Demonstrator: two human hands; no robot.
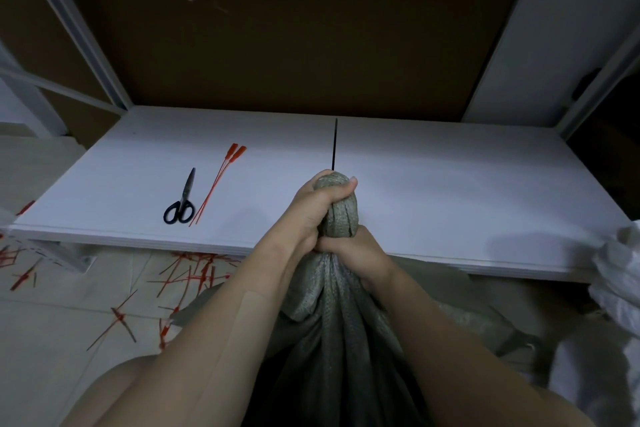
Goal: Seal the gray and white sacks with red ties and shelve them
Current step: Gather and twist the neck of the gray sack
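Note:
A gray woven sack [339,322] stands between my knees in front of the white shelf board [450,184]. Its mouth is gathered into a tight neck. My left hand [313,208] grips the top of that neck, thumb over the bunched end. My right hand [353,250] clasps the neck just below it. Two red ties [221,180] lie side by side on the board at the left, apart from both hands. A white sack [616,274] shows crumpled at the right edge.
Black scissors [181,201] lie next to the red ties. A thin dark seam [335,144] marks the board's middle. Several cut red tie pieces [194,274] litter the tiled floor at the left. Shelf uprights [76,28] and a brown back panel [294,28] rise behind.

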